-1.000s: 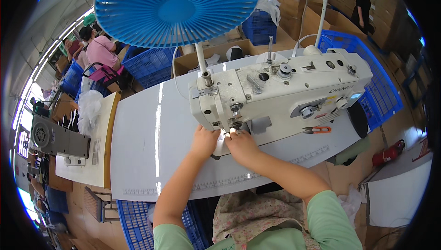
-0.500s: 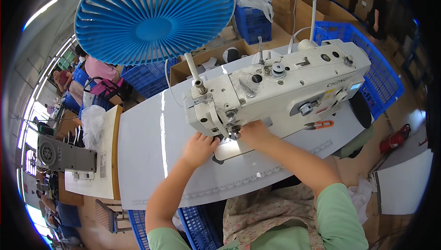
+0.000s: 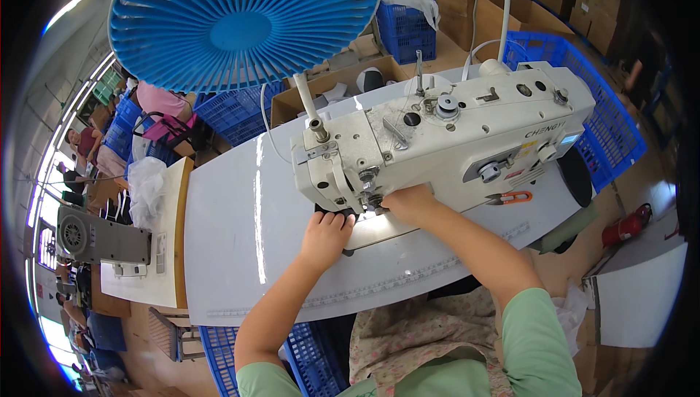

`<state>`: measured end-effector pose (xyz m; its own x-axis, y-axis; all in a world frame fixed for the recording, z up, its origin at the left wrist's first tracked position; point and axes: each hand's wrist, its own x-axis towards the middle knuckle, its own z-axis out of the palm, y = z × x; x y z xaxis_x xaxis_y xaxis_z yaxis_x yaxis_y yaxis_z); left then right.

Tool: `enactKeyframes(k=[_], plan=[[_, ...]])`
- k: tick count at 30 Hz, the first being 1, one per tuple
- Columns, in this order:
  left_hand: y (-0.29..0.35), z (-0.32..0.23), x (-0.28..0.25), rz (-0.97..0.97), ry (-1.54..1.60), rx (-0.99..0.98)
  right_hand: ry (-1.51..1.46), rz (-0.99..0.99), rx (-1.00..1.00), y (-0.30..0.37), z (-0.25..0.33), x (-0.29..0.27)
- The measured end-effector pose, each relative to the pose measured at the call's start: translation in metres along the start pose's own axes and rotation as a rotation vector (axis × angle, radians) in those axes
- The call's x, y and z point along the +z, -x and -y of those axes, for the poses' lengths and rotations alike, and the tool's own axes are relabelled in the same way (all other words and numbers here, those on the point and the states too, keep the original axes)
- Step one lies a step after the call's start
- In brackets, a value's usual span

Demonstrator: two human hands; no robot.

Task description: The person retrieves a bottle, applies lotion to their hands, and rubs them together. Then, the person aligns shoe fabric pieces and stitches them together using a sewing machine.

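A white sewing machine [image 3: 437, 145] stands across the table, its needle area lit by a small lamp. Left of the needle, my left hand [image 3: 328, 238] rests with bent fingers on a small black piece of material [image 3: 324, 209], mostly hidden under the fingers and the machine head. Close to the right of the needle is my right hand [image 3: 408, 204], its fingers drawn together. Whatever they pinch is hidden by the hand itself. Orange-handled thread snips [image 3: 510, 198] lie on the table to the right, beside the machine.
A blue fan guard [image 3: 240, 29] looms over the table's far left. Along the near edge of the white table [image 3: 226, 251] runs a clear ruler [image 3: 408, 278]. Blue crates [image 3: 612, 134] stand behind and below. A fire extinguisher [image 3: 627, 226] is at the right.
My left hand has shifted slightly right, toward the needle, and more of the black piece shows beyond its fingers. My right hand stays by the needle. The whole view has shifted a little.
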<state>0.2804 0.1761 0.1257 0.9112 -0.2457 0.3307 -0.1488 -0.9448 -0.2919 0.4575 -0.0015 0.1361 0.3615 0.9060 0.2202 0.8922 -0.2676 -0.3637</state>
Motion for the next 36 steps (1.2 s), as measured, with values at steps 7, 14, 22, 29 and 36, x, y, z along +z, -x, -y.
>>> enactKeyframes(k=[7,14,22,29,36], plan=[[-0.001,-0.006,-0.003,0.045,-0.019,-0.023,0.075,-0.052,-0.062,0.000,-0.001,0.009],[-0.010,-0.028,-0.004,0.082,-0.008,-0.043,0.322,-0.165,-0.262,0.016,0.014,0.025],[-0.016,-0.036,-0.003,0.127,-0.015,-0.095,0.397,-0.191,-0.243,0.024,0.034,0.032],[-0.016,-0.035,-0.001,0.081,0.006,-0.125,0.393,-0.188,-0.221,0.028,0.041,0.037],[-0.018,-0.039,0.003,0.056,0.033,-0.139,0.387,-0.188,-0.198,0.028,0.042,0.039]])
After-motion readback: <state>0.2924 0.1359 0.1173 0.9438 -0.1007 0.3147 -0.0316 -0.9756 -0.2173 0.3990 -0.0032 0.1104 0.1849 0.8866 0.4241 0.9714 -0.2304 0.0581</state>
